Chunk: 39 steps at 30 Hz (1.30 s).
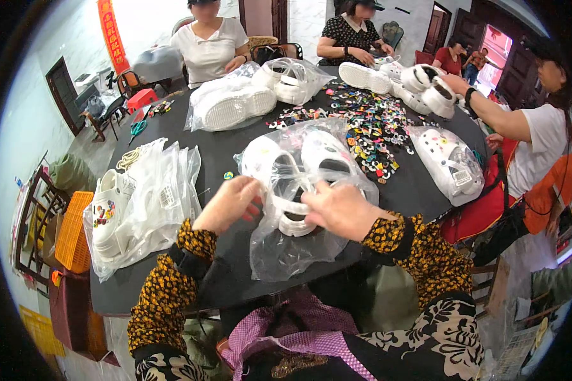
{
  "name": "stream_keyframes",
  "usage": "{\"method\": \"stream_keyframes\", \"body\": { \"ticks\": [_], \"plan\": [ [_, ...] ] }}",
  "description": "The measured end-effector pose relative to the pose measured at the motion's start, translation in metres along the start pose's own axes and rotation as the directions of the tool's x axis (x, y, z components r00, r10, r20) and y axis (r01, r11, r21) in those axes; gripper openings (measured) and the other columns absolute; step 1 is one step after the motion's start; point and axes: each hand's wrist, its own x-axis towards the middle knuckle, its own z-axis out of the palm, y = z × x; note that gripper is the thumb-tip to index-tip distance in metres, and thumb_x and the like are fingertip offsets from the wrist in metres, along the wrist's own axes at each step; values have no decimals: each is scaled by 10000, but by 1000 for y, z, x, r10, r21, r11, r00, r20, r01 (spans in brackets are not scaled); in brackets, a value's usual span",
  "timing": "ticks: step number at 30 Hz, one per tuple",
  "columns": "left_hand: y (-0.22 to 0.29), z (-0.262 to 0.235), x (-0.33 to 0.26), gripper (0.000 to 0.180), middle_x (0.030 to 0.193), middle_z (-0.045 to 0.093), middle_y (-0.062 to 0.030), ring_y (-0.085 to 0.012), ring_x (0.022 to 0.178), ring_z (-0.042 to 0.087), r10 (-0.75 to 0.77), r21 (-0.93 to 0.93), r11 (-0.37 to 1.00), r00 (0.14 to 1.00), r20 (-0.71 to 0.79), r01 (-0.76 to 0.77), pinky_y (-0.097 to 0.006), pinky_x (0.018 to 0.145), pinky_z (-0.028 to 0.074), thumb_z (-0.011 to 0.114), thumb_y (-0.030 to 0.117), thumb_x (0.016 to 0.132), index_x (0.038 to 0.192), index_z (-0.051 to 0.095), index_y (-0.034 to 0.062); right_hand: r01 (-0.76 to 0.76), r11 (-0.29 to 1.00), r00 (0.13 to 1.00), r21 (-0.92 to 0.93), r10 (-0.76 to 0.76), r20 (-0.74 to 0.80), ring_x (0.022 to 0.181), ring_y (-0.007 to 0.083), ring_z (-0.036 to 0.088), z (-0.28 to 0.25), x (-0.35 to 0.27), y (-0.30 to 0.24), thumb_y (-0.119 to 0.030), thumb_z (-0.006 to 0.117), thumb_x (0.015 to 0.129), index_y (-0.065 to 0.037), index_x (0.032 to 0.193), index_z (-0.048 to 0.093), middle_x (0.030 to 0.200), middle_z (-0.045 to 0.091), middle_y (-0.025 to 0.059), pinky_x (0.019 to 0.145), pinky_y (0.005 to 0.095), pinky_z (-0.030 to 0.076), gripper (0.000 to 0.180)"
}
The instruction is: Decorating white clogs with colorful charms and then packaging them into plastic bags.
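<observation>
On the table (221, 259), bagged clogs (260, 155) lie toes away between left hand (232, 202), curled, its hold unclear, and nearer right hand (342, 209), pinching a strap (289, 206)

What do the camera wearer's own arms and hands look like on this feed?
The left hand and right hand are bare, with no gloves. Both forearms wear black-and-yellow, small-patterned sleeve covers with a plain black band near the wrist. Further up are black sleeves with large cream floral shapes.
</observation>
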Motion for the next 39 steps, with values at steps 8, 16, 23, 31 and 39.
{"method": "stream_keyframes", "body": {
  "ticks": [8,16,23,31,39],
  "plan": [
    [-19,-46,35,469,974,592,-54,-153,837,567,47,101,995,958,-282,-19,-309,658,498,498,407,946,1154,556,-9,18,985,980,170,16,-196,781,338,619,-42,-33,25,-215,699,789,-85,917,594,909,548,136,660,415,490,210],
    [-20,-11,52,543,727,544,-26,-134,635,491,-47,148,986,986,-161,71,-297,568,401,496,500,919,948,626,-26,137,969,940,204,-63,-335,843,322,584,-62,-58,41,14,688,698,-51,903,609,989,530,139,712,377,483,230],
    [-13,-3,32,575,1008,676,-85,-110,824,633,-155,-28,986,969,191,163,-253,738,514,467,437,976,1133,572,-105,301,945,844,127,-202,-496,736,281,576,-66,-76,51,67,656,669,-29,881,618,1017,535,169,645,340,484,236],
    [1,-16,-10,368,932,667,-68,-93,779,610,0,-179,984,988,152,28,-229,685,490,595,286,924,1041,634,-60,360,921,795,149,-219,-566,794,274,563,-64,-69,52,15,740,642,-32,819,625,986,528,172,688,328,470,216],
    [-30,-82,-25,320,919,629,-12,-64,690,532,72,-125,983,907,-414,-135,-224,596,433,602,286,909,1083,621,18,381,904,819,196,-231,-526,881,300,579,-60,-53,51,-19,774,652,-51,855,600,988,525,163,755,352,478,270]
  ]
}}
